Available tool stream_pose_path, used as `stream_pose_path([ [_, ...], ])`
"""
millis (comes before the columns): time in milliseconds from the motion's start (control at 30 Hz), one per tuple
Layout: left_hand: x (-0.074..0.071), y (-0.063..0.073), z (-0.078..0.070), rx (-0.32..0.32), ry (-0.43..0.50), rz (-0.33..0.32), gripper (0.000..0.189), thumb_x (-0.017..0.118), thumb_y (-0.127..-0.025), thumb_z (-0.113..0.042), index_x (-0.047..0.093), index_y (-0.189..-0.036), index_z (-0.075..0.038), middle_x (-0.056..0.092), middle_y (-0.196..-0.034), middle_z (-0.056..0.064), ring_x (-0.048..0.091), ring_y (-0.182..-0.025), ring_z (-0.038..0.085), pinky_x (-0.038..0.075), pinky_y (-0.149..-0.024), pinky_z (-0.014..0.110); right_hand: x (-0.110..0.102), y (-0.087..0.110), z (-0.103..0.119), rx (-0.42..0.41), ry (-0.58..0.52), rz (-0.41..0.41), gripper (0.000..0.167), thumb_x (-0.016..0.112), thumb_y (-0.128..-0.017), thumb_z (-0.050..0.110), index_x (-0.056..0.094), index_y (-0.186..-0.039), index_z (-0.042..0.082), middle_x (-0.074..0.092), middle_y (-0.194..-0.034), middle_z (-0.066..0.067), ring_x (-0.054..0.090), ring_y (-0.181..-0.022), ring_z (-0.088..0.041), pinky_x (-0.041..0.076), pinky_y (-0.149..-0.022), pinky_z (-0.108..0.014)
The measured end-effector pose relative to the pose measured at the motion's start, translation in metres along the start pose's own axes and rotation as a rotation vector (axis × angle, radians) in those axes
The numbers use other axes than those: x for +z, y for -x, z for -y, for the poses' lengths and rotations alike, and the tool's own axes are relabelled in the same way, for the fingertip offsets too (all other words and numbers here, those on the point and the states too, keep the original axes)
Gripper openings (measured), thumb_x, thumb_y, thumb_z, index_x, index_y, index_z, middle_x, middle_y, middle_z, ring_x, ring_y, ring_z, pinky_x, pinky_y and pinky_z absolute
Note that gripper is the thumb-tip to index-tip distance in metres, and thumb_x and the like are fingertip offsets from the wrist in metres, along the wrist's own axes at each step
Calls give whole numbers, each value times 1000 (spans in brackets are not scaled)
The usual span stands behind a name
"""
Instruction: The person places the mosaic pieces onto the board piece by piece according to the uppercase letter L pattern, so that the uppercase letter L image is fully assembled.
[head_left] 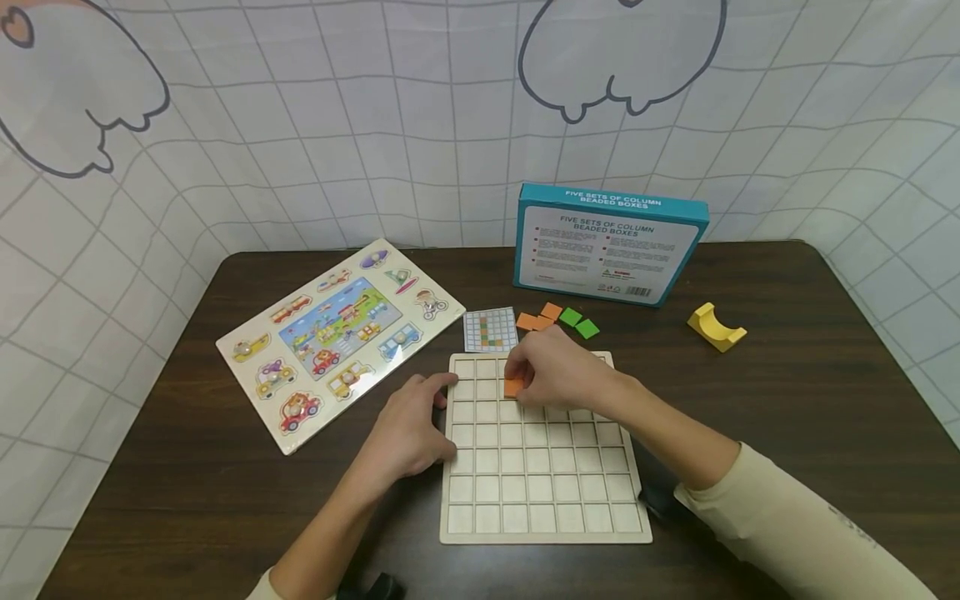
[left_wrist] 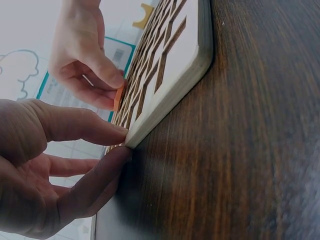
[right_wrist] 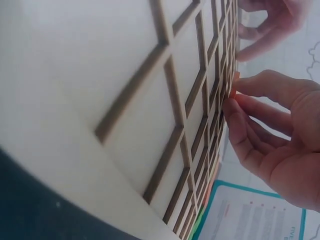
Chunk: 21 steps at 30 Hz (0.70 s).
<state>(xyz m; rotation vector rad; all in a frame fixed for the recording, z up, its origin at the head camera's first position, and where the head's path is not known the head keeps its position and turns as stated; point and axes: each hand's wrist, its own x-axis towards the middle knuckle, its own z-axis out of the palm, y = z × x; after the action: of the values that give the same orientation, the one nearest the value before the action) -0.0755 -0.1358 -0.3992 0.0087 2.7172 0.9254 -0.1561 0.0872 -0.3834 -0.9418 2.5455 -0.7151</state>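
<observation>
In the head view my right hand [head_left: 558, 367] pinches an orange square tile [head_left: 513, 388] between thumb and fingertips, at a cell in the upper part of a pale wooden grid board [head_left: 551, 533]. The right wrist view shows the tile [right_wrist: 234, 85] against the board's surface; how far it sits in the cell is hidden. My left hand [head_left: 408, 429] touches the board's left edge, thumb and forefinger spread apart along it. Beyond the board lie loose orange tiles [head_left: 527, 322], two green tiles [head_left: 587, 328] and a small pattern card [head_left: 491, 317] with coloured squares.
A picture knob puzzle [head_left: 300, 454] lies at the left of the dark table [head_left: 795, 400]. Behind the tiles stands a teal and white box [head_left: 607, 250]. A yellow curved block [head_left: 716, 327] is at the right. White gridded cloth [head_left: 420, 125] hangs around the table.
</observation>
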Motion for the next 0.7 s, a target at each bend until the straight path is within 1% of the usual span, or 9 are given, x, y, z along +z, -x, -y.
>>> stream_pose_path([
  [167, 0, 0, 0, 6, 1, -1, 90, 86, -59, 3, 59, -144, -10, 58, -104, 7, 52, -90, 24, 43, -71, 34, -1, -2, 2, 1, 13, -1, 18, 79, -78, 3, 80, -95, 7, 74, -84, 0, 63, -74, -8, 54, -72, -26],
  [400, 0, 0, 1, 5, 2, 3, 91, 86, -58, 3, 59, -144, -10, 58, -105, 7, 52, -90, 24, 43, -72, 34, 0, -3, 3, -3, 4, 9, 19, 79, -79, 3, 79, -97, 4, 74, -84, -1, 63, -75, -8, 54, -72, -26],
  [700, 0, 0, 1, 4, -4, 2, 91, 87, -58, 3, 60, -144, -11, 58, -105, 7, 52, -90, 24, 44, -73, 34, 2, -4, 2, -23, 9, -16, 19, 80, -79, 3, 80, -97, 5, 75, -85, -2, 64, -75, -7, 54, -71, -25],
])
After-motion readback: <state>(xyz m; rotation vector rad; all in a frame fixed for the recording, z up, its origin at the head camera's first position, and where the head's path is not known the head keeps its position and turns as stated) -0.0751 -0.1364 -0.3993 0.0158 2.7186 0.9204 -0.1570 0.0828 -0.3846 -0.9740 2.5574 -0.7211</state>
